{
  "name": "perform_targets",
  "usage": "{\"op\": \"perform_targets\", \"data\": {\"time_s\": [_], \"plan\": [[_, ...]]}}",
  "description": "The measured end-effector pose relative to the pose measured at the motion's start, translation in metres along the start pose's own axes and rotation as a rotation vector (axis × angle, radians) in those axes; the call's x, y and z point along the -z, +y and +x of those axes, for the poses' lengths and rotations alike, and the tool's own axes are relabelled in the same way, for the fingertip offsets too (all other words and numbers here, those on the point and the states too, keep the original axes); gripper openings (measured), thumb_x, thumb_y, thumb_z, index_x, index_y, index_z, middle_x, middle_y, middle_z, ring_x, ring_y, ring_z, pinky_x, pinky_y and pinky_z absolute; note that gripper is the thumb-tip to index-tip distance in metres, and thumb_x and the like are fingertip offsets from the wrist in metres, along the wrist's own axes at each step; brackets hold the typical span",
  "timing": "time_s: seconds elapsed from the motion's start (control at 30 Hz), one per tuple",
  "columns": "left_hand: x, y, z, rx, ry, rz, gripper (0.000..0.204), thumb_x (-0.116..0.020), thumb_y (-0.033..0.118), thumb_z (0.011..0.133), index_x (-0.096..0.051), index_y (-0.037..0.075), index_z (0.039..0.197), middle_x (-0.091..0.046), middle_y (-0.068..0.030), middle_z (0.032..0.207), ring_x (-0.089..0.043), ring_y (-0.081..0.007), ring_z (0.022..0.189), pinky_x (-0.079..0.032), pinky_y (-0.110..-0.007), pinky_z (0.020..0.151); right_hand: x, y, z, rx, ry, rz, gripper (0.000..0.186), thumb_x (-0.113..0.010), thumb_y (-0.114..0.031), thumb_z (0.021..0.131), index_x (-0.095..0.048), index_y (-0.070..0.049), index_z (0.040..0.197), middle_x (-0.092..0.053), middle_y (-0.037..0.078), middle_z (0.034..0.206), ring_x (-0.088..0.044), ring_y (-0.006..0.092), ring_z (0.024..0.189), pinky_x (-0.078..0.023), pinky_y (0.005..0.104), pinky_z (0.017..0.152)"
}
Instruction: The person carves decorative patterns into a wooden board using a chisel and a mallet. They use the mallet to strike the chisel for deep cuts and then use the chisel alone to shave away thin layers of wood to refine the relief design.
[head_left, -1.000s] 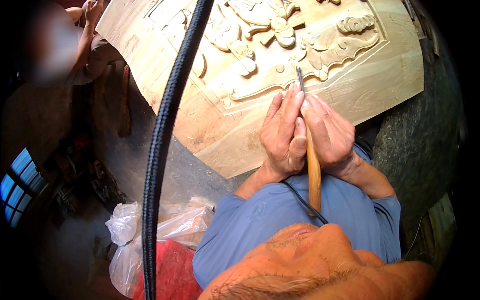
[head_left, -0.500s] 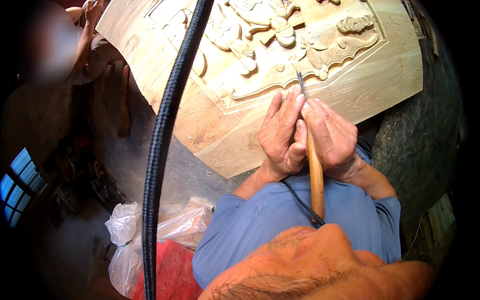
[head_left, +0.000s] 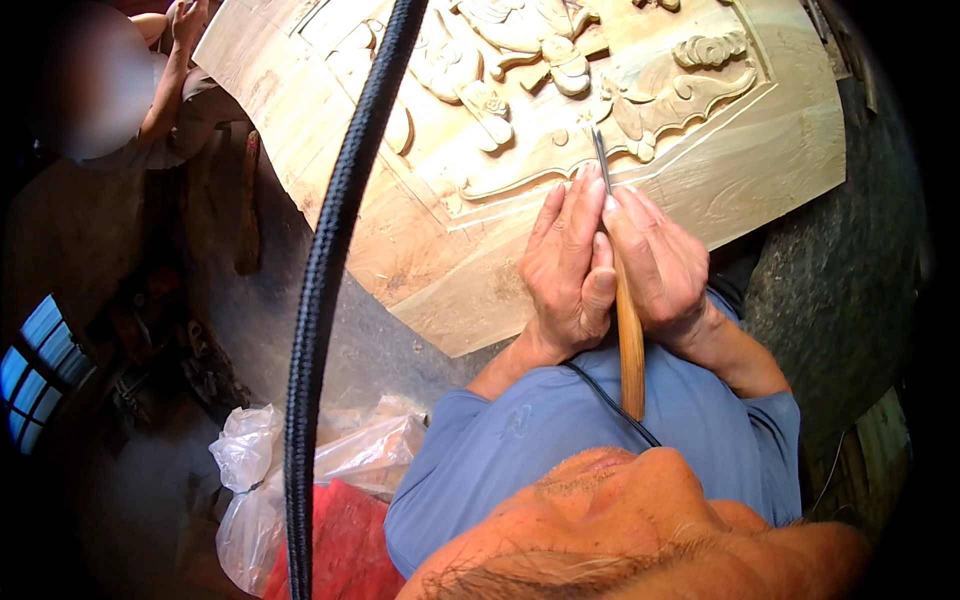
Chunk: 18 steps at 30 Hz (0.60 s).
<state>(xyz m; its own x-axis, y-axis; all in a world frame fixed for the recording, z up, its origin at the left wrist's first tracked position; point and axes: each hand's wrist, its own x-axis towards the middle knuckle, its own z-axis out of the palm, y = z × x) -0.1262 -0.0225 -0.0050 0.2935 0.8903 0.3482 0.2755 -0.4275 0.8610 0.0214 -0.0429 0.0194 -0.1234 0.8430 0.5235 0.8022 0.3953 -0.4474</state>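
Observation:
A carving chisel (head_left: pixel 631 350) with a long wooden handle and a narrow dark blade points away from me, its tip at the carved wooden panel (head_left: pixel 480 290). My right hand (head_left: pixel 660 265) is closed round the upper handle, close to the blade. From the other side my left hand (head_left: pixel 568 270) presses against the tool, fingers fairly straight and lying along the blade. The tip meets the flat ground beside a raised scroll border (head_left: pixel 640 140). Raised relief figures (head_left: pixel 560 60) rise farther off, and the handle's butt lies against my blue shirt (head_left: pixel 500 430).
A black braided cable (head_left: pixel 335 230) crosses the view at left. At lower left are a tied clear plastic bag (head_left: pixel 245 450) and red cloth or sacking (head_left: pixel 340 540). Another person's arm (head_left: pixel 168 100) shows at the far upper left. Dark clutter lies beyond the panel.
The chisel and both hands have moved slightly forward, away from my body. The tip now reaches a bit farther over the ground, with small pale chips near it.

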Motion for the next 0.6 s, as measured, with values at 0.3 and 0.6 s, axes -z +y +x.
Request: {"op": "perform_targets", "data": {"time_s": [0.3,0.6], "plan": [[0.0027,-0.0037,-0.0049,-0.052,0.038,-0.083,0.059,-0.054,0.038,0.112,-0.071,-0.013,0.137,-0.072,-0.0357,0.138,-0.069,-0.0447,0.139,-0.041,-0.058,0.127,0.0036,-0.0087,-0.0106,-0.016,-0.017,-0.010,0.028,-0.071,-0.011,0.099,-0.071,0.012,0.116,-0.076,0.030,0.107,-0.081,0.0439,0.098,-0.068,0.0463,0.089],[0.0035,-0.0008,-0.0047,0.000,0.040,-0.089,0.062,-0.052,0.039,0.113,-0.071,-0.015,0.136,-0.073,-0.0357,0.137,-0.069,-0.0448,0.138,-0.042,-0.057,0.126,0.0067,-0.0128,-0.0048,-0.052,-0.031,0.033,0.028,-0.072,-0.011,0.099,-0.071,0.012,0.115,-0.075,0.031,0.108,-0.080,0.0443,0.099,-0.068,0.0457,0.088]]}}
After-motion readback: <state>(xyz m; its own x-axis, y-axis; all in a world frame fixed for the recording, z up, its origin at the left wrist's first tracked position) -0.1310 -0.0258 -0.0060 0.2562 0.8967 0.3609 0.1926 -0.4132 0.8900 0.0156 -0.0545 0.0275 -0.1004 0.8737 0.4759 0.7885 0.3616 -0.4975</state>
